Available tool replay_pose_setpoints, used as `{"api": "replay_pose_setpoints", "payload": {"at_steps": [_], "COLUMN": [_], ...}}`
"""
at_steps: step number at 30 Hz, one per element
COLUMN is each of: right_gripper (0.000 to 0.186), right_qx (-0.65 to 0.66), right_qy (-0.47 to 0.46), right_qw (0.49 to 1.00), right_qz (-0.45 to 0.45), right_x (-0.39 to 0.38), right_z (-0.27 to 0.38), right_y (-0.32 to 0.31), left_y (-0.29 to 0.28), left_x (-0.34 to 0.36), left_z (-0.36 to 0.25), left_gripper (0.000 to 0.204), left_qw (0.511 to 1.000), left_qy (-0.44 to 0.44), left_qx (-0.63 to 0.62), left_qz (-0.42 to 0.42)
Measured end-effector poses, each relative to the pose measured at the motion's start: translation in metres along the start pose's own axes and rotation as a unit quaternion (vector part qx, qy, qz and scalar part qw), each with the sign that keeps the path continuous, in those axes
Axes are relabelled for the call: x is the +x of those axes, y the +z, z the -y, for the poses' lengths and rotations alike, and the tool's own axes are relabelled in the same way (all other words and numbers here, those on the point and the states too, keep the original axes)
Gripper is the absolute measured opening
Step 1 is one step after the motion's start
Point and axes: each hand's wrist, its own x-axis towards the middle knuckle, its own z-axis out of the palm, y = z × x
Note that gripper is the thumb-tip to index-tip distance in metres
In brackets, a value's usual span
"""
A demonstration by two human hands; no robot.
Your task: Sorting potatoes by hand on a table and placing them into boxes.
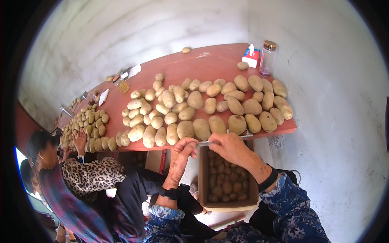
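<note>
Between my two hands is a slim silvery metal bar that looks like a caliper (pixel 204 143), held level just off the table's front edge. My left hand (pixel 181 158) pinches its left end with thumb and fingers. My right hand (pixel 231 149) is closed on it farther right, knuckles up, covering much of the tool; its right end shows past the hand. Right behind the tool lies the front row of potatoes (pixel 217 125), with more loose rows of potatoes (pixel 195 100) beyond. Below my hands stands a cardboard box (pixel 234 205) with many potatoes inside.
The red table (pixel 182 65) meets white walls. A tissue pack (pixel 252 56) and a lidded bottle (pixel 267 58) stand at the back right, a jar (pixel 120 84) farther left. At left, a person in a leopard-print sleeve (pixel 93 174) reaches over smaller potatoes (pixel 91 121).
</note>
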Motion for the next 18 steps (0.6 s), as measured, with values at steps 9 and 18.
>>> {"api": "replay_pose_setpoints", "payload": {"at_steps": [9, 18], "right_gripper": [0.016, 0.017], "right_qx": [0.066, 0.041], "right_qy": [-0.076, -0.072], "right_qw": [0.988, 0.988], "right_qz": [-0.120, -0.130], "right_x": [0.023, 0.019], "right_z": [-0.018, -0.014], "right_y": [-0.020, -0.027], "left_y": [0.046, 0.038], "left_x": [-0.022, -0.060], "left_z": [0.067, 0.172], "left_gripper": [0.022, 0.024], "left_qw": [0.959, 0.891], "left_qy": [-0.074, -0.111], "left_qx": [0.225, 0.408], "left_qz": [0.154, 0.163]}}
